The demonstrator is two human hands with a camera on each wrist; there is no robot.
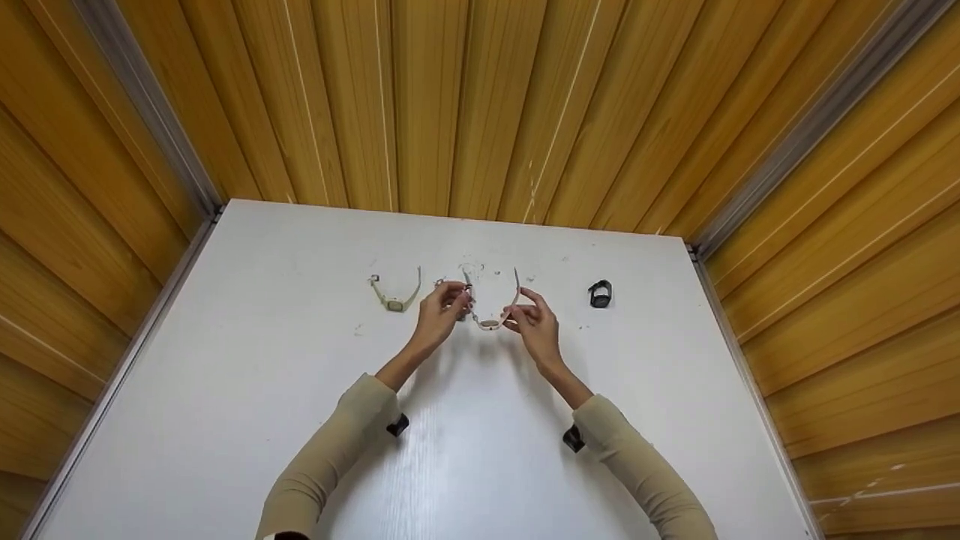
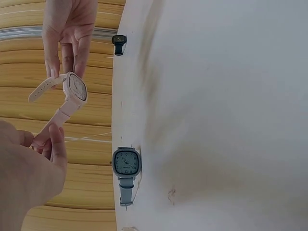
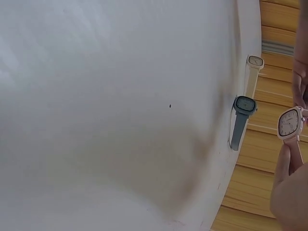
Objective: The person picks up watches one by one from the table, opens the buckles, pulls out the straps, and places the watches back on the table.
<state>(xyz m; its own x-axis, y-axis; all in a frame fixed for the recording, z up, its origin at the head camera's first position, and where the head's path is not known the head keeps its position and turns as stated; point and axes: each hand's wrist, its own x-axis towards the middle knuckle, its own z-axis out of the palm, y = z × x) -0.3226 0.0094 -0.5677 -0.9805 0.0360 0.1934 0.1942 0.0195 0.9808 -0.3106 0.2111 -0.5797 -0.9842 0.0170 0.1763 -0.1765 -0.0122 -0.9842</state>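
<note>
A pale pink wristwatch (image 1: pixel 489 325) with a squarish face is held up over the white table, its strap unbuckled and both ends spread upward. My left hand (image 1: pixel 444 313) pinches one half of the strap between thumb and fingers. On the other side my right hand (image 1: pixel 535 328) grips the opposite half, close to the case. The left wrist view shows the watch face (image 2: pixel 78 87) tilted, with the holed strap end bending away. Below the hands lies a blue-grey watch (image 2: pixel 127 161), mostly hidden behind my left hand in the head view.
To the left on the white table (image 1: pixel 247 420) lies a pale yellow-green watch (image 1: pixel 395 304) with its strap spread. A black watch (image 1: pixel 600 295) sits at the right, strap looped. Wood-patterned walls (image 1: pixel 427 105) enclose the back and sides.
</note>
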